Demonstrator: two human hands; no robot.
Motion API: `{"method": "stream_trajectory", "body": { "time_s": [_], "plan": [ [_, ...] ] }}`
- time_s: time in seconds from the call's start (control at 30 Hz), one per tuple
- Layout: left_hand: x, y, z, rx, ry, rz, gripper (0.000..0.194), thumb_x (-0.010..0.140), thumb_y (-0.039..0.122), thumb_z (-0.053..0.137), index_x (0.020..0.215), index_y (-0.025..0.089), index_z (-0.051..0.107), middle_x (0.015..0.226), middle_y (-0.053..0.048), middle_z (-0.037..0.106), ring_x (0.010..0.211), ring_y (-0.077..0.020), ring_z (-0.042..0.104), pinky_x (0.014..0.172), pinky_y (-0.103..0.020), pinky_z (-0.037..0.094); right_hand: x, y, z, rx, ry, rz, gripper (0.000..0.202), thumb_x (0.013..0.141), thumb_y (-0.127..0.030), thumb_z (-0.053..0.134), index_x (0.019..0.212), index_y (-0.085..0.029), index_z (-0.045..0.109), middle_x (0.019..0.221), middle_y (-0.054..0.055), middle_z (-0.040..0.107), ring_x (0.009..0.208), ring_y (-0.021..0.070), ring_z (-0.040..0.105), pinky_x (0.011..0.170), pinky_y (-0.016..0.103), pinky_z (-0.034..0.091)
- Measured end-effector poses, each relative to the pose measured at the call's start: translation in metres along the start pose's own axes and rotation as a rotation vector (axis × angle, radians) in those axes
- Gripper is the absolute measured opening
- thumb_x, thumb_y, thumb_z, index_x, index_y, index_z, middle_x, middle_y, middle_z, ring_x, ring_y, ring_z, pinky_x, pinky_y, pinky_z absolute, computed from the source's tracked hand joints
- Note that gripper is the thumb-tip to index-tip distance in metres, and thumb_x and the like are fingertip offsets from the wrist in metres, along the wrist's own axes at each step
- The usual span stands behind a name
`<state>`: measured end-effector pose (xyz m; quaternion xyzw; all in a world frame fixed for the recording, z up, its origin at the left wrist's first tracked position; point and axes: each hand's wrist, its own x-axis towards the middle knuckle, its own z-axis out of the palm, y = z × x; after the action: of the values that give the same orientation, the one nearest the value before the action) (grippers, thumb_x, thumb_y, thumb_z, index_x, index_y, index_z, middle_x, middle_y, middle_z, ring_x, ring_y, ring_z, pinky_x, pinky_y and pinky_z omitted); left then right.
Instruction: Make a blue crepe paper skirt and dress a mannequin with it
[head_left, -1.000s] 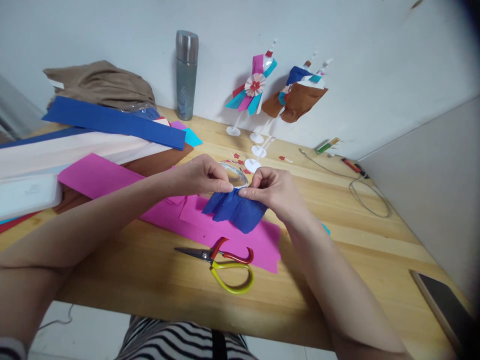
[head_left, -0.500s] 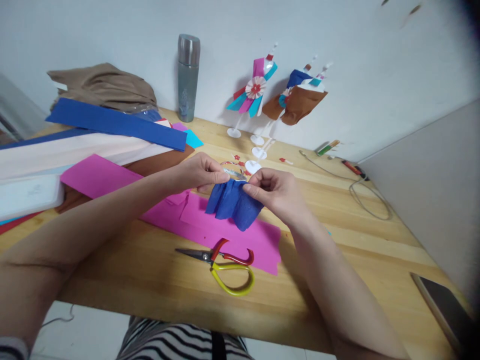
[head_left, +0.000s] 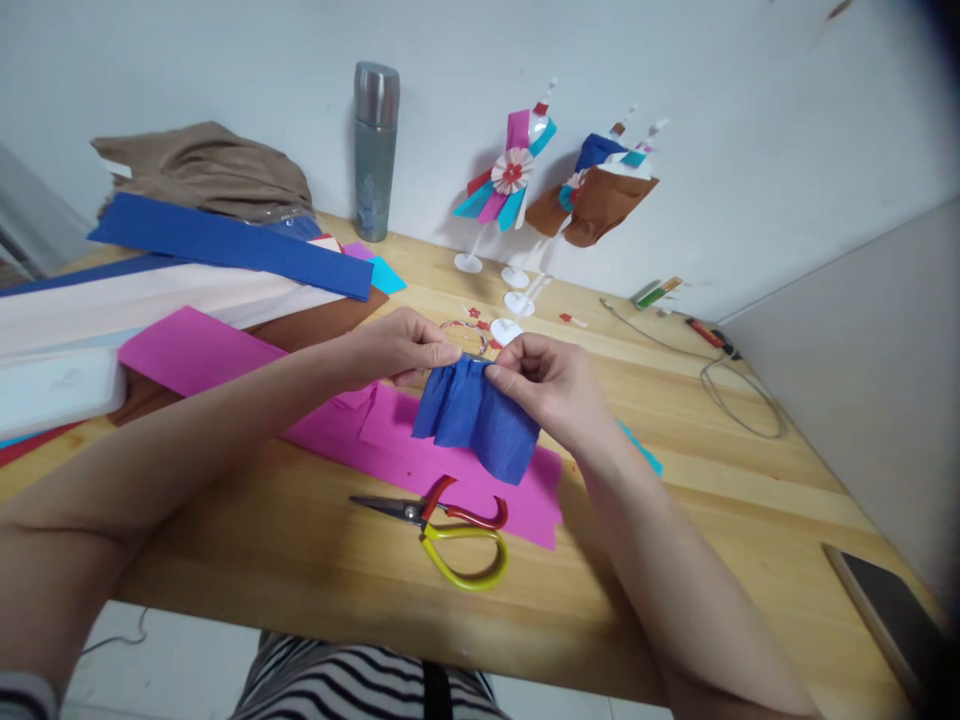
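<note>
A gathered piece of blue crepe paper (head_left: 480, 415) hangs between my two hands, its top edge pleated. My left hand (head_left: 409, 347) pinches its upper left corner between thumb and fingers. At the upper right of the same edge, my right hand (head_left: 544, 378) grips it, fingers curled. Below the blue paper lie pink paper strips (head_left: 450, 470) on the wooden table. Scissors (head_left: 442, 525) with one red and one yellow handle rest in front of them, blades pointing left. Small red flower pieces (head_left: 474, 313) lie just behind my hands.
A steel flask (head_left: 375, 150) stands by the wall. Decorated dolls on white stands (head_left: 512, 172) are right of it. Paper strips (head_left: 240, 245), brown cloth (head_left: 210, 175) and a white box (head_left: 60, 392) fill the left. A cable (head_left: 720, 390) and phone (head_left: 885, 620) lie right.
The blue paper hangs lower and spreads wider to the right, with its folds shifted. Both hands keep their grip in nearly the same place. More of a turquoise piece shows beside my right forearm.
</note>
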<state>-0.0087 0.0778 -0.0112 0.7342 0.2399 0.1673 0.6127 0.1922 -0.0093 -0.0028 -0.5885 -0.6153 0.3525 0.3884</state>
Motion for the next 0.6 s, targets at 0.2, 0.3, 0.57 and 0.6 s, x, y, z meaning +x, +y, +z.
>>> {"method": "stream_trajectory", "body": {
  "time_s": [0.2, 0.3, 0.57, 0.6],
  "plan": [
    [0.0008, -0.0031, 0.0009, -0.268, -0.013, -0.101, 0.055, 0.082, 0.053, 0.074, 0.053, 0.016, 0.045, 0.042, 0.005, 0.040, 0.036, -0.0043, 0.034, 0.037, -0.018, 0.022, 0.0002, 0.0002, -0.0016, 0.069, -0.021, 0.010, 0.028, 0.070, -0.038, 0.072, 0.070, -0.023, 0.048, 0.059, -0.002, 0.053, 0.053, 0.0121, 0.046, 0.050, 0.027, 0.033],
    [0.0010, -0.0035, 0.0006, -0.331, -0.024, -0.120, 0.058, 0.075, 0.061, 0.077, 0.055, 0.016, 0.047, 0.046, 0.005, 0.039, 0.037, -0.0044, 0.034, 0.036, -0.019, 0.020, 0.0000, -0.0009, -0.0038, 0.109, -0.038, 0.074, 0.030, 0.069, -0.037, 0.075, 0.074, -0.023, 0.048, 0.060, -0.003, 0.054, 0.051, 0.0115, 0.046, 0.048, 0.025, 0.032],
    [-0.0016, 0.0036, 0.0000, -0.307, -0.069, -0.137, 0.042, 0.074, 0.030, 0.080, 0.051, 0.014, 0.048, 0.042, 0.004, 0.039, 0.037, -0.0033, 0.032, 0.040, -0.020, 0.017, 0.0016, 0.0005, -0.0074, 0.108, -0.059, 0.067, 0.029, 0.066, -0.035, 0.077, 0.072, -0.022, 0.052, 0.058, -0.004, 0.053, 0.050, 0.0105, 0.043, 0.048, 0.025, 0.033],
    [-0.0013, 0.0034, -0.0001, -0.318, -0.065, -0.143, 0.041, 0.073, 0.029, 0.079, 0.051, 0.014, 0.048, 0.042, 0.004, 0.039, 0.036, -0.0035, 0.032, 0.039, -0.020, 0.017, 0.0019, 0.0008, -0.0079, 0.098, -0.064, 0.053, 0.028, 0.066, -0.036, 0.077, 0.070, -0.022, 0.053, 0.058, -0.004, 0.053, 0.051, 0.0105, 0.043, 0.049, 0.026, 0.034]
  ]
}}
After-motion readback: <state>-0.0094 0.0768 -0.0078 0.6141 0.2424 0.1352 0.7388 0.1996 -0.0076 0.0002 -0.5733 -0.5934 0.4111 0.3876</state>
